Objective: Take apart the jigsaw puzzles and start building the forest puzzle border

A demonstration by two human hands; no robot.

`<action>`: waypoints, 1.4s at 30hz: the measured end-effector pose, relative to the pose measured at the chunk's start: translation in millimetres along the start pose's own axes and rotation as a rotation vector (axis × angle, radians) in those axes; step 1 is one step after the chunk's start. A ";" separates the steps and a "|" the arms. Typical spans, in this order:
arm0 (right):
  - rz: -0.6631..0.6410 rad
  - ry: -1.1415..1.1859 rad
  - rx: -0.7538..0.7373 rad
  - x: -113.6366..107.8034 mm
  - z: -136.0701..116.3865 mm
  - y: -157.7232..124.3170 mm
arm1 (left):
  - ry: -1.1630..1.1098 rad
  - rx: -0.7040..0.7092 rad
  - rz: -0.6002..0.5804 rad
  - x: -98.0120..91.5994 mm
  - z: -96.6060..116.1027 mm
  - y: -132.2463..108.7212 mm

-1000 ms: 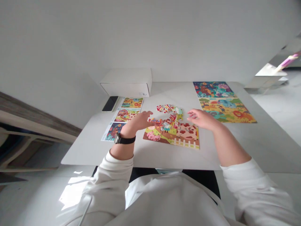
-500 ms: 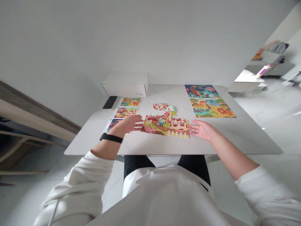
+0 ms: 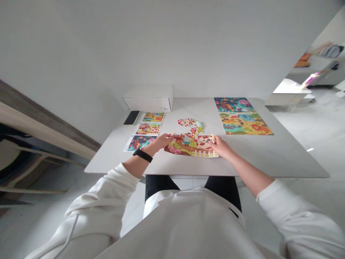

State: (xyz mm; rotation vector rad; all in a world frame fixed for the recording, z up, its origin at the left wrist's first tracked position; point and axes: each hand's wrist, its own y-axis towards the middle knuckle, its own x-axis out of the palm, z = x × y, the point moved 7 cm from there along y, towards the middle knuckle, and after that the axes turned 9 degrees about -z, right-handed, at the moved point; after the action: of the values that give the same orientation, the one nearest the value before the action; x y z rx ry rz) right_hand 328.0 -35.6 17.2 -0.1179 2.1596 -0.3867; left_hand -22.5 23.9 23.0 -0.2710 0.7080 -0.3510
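A partly joined jigsaw puzzle [image 3: 188, 145] with a farm picture lies in front of me on the white table [image 3: 242, 158]. My left hand [image 3: 162, 141] grips its left edge, the thumb on top. At the right edge my right hand [image 3: 219, 145] pinches the puzzle, and the upper right corner tilts up there. The puzzle looks slightly bowed between my hands. Just beyond its far edge lie several loose puzzle pieces [image 3: 185, 122], red, white and green.
A picture sheet [image 3: 148, 128] with three small scenes lies at the left, a phone [image 3: 131, 118] beside it. Behind them stands a white box [image 3: 148, 98] by the wall. Two finished puzzles, a dark one [image 3: 234, 104] and a yellow one [image 3: 245, 123], lie at the right.
My hands were open beside the puzzle's two ends. They have moved inward and closed on its left and right edges. The puzzle now bows a little. The view has shifted slightly.
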 end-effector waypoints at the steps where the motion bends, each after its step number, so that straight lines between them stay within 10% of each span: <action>1: 0.031 -0.068 0.008 2.0 -3.8 0.0 | 0.033 0.000 0.042 1.8 1.9 -0.2; 14: 0.289 0.081 -0.066 -19.7 20.5 18.1 | 0.275 0.096 0.325 -5.8 16.6 -6.2; 29: 0.305 0.411 -0.200 -22.5 41.7 31.8 | 0.303 0.237 0.305 -6.2 32.1 -6.0; 36: 0.125 0.270 -0.280 -14.5 -14.2 43.2 | 0.281 0.207 0.240 -9.7 40.5 1.7; 42: 0.326 -0.162 -0.338 -18.8 -50.5 45.6 | 0.526 0.106 0.185 10.1 36.9 -15.1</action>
State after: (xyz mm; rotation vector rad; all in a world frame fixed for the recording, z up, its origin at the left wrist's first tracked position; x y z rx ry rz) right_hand 300.7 23.4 44.5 0.0153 2.0204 0.1714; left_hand 6.1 10.7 49.4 -0.0059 1.2181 -0.2827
